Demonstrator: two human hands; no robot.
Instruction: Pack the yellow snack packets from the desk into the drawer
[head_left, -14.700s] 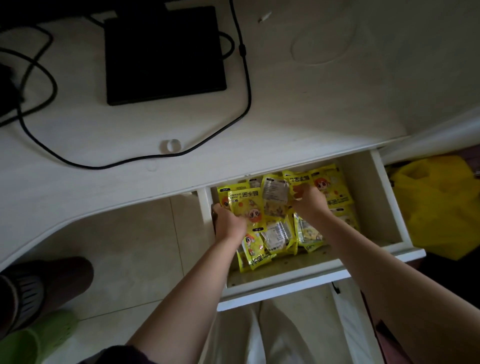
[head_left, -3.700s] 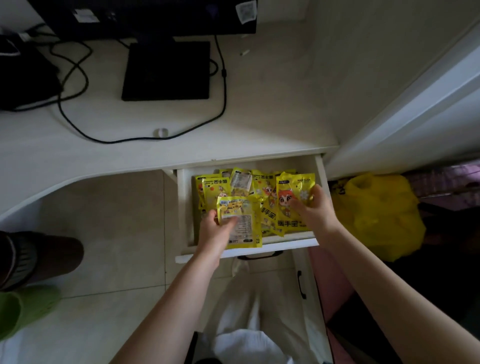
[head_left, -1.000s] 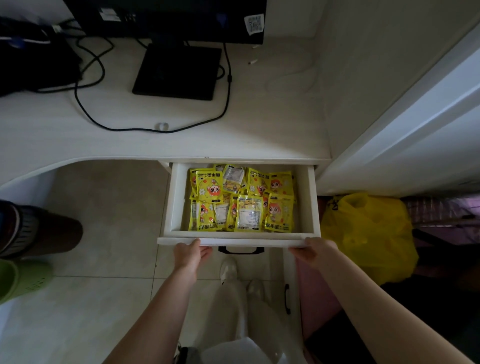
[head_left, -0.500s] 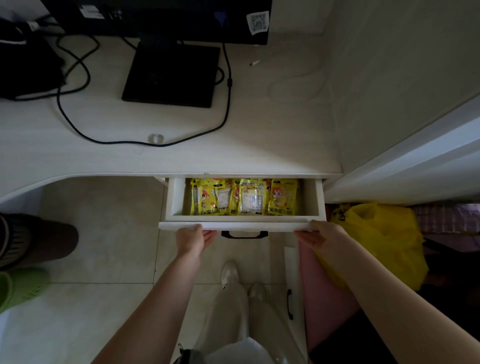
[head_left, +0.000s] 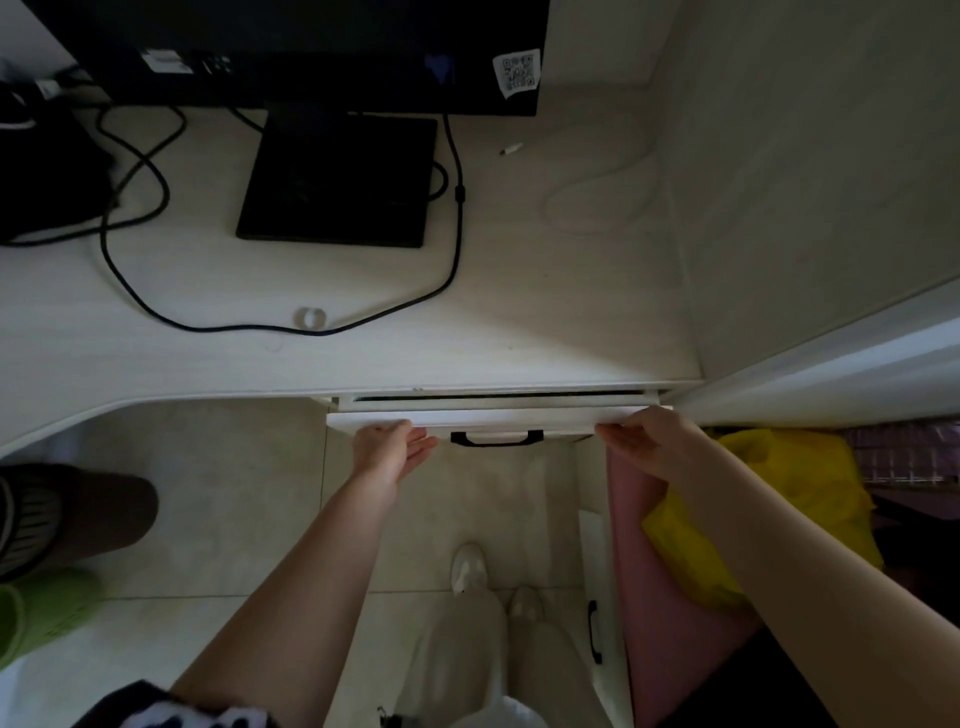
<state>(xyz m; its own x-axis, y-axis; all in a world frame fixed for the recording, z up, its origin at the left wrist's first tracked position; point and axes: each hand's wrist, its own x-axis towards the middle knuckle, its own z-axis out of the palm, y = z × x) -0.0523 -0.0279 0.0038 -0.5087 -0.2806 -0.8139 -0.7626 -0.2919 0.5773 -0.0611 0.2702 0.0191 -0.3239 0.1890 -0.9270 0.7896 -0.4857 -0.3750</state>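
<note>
Item: drawer (head_left: 488, 415), nearly flush under the bench (head_left: 519, 322); only a dark slit shows, so I cannot see the packets. My left hand (head_left: 389, 449) and right hand (head_left: 649, 441): fingers straight, pressing the drawer front either side of its black handle (head_left: 496, 439).

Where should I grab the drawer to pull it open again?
Probably the black handle at the middle of the drawer front, fingers hooked in from below. It bows out, leaving a gap, and sits centred between the left hand and right hand.
</note>
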